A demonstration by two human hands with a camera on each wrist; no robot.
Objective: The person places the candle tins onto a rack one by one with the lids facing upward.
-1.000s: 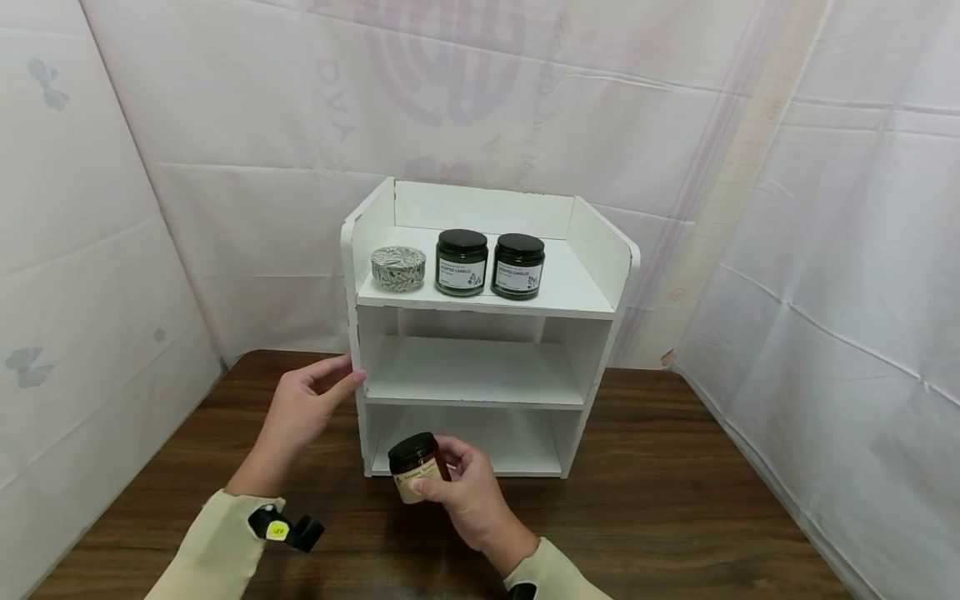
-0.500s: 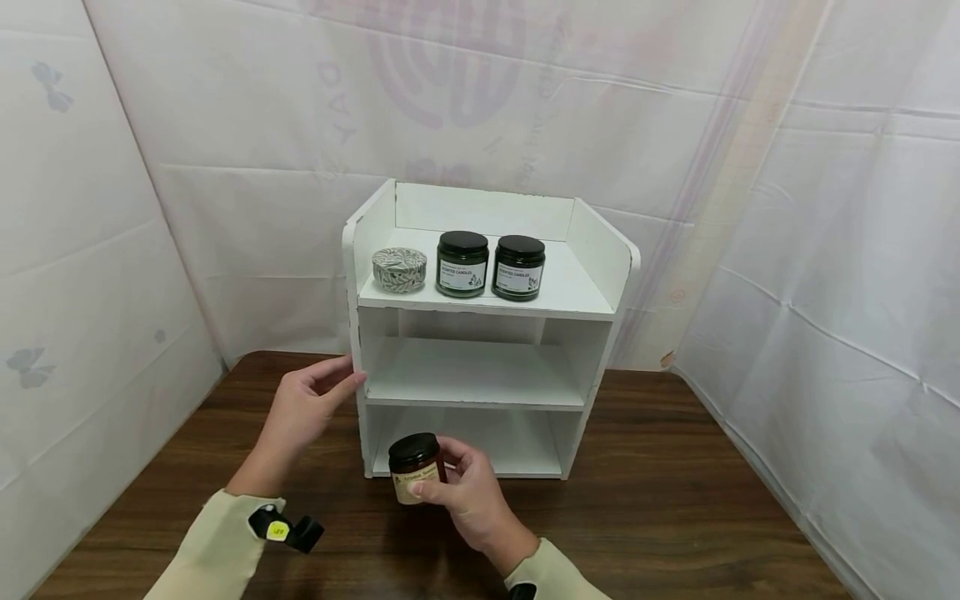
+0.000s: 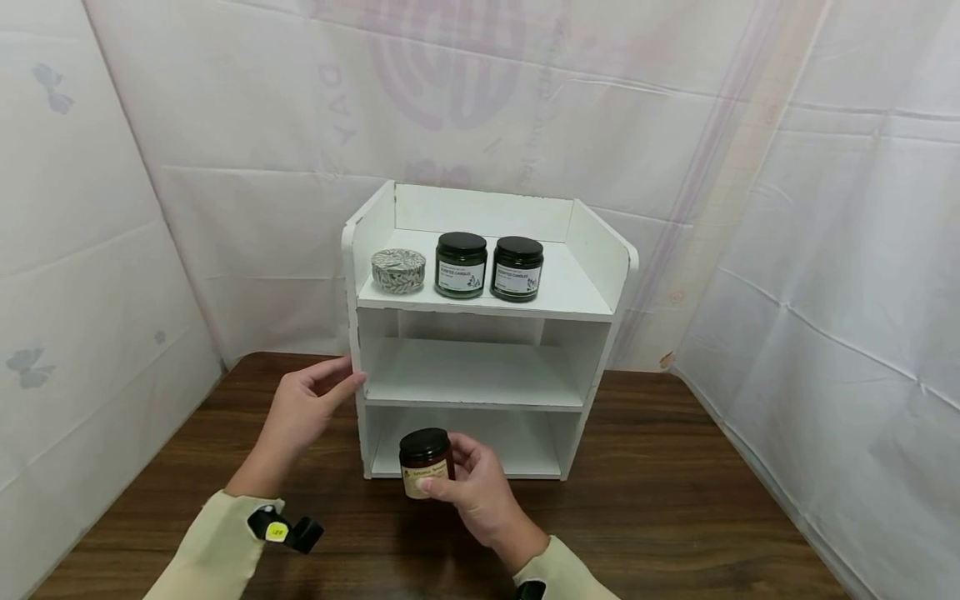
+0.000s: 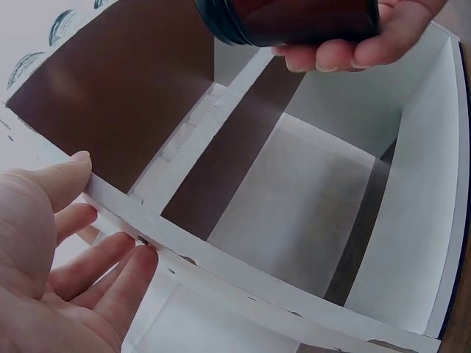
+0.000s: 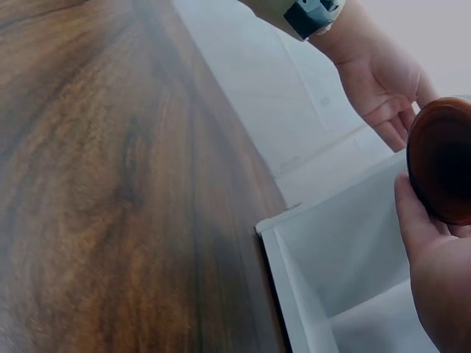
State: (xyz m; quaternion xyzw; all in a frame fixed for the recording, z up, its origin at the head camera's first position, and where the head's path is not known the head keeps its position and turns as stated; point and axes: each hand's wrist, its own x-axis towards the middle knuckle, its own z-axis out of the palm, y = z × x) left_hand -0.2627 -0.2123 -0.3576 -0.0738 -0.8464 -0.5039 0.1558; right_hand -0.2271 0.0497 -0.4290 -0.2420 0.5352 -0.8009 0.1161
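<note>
My right hand point(image 3: 483, 498) grips an amber candle jar point(image 3: 423, 462) with a black lid and a cream label, thumb across the label. It holds the jar nearly upright before the lowest level of a white three-tier shelf point(image 3: 480, 371). The left wrist view shows the jar point(image 4: 302, 18) from its side, raised in front of the shelf. In the right wrist view, the jar's round base point(image 5: 445, 158) faces the camera. My left hand point(image 3: 300, 412) holds the front edge of the shelf's left side panel, thumb inside and fingers along the outer face.
On the top tier stand two dark green candle jars point(image 3: 461, 265) with black lids and white labels. Left of them sits a round patterned tin point(image 3: 398, 271). The shelf rests on a dark wooden table point(image 3: 660, 500). White sheets point(image 3: 262, 167) hang behind and at both sides.
The jar has straightened from a leftward tilt to nearly upright, then shifted slightly right with my right hand. My left hand keeps its place on the side panel.
</note>
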